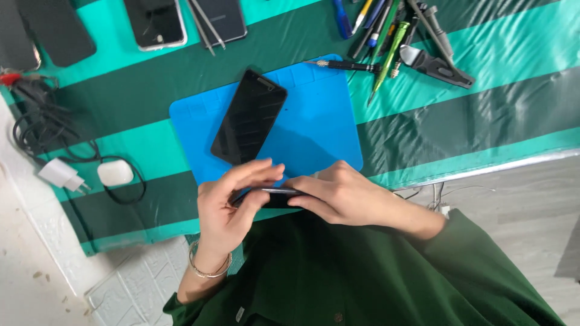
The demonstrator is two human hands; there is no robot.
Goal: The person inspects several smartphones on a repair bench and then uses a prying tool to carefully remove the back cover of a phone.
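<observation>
From the head view I see both hands closed around a thin dark phone part (270, 194), held edge-on just above the near edge of the blue work mat (320, 121). My left hand (232, 202) cups it from below, with the fingers (254, 175) stretched over the top and only loosely curled. My right hand (338, 194) pinches the other end, with the fingertips (297, 183) pressed on the upper face. Whether the piece is a back cover or a whole handset I cannot tell; from this angle it shows only as a slim dark strip with a pale edge line.

I judge the work to be partway along. A black phone (249, 118) lies flat and tilted on the mat just beyond my fingertips, its glass dark and unbroken, and nothing is yet joined to it. The black screwdriver (341, 64) lies farther beyond the fingers at the mat's far edge, untouched, and the tool pile (402, 36) lies well off beyond my right hand.
</observation>
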